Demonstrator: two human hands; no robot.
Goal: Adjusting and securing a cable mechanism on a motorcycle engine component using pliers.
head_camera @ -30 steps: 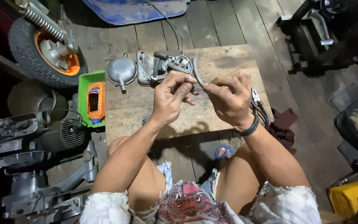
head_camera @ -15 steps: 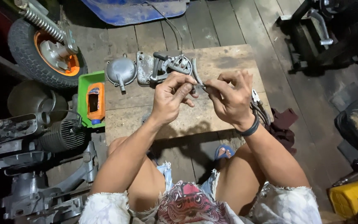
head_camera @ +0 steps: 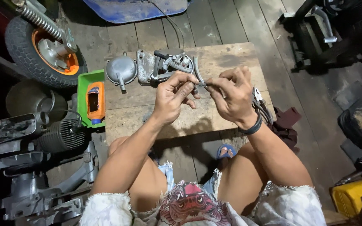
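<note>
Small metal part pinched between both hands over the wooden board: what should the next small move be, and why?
Probably a slight lowering of both hands toward the wooden board. The left hand and right hand pinch a small metal part at their fingertips, in the air above the grey engine cover. If it slipped, it could fall among the parts; what kind of part it is cannot be made out.
</note>
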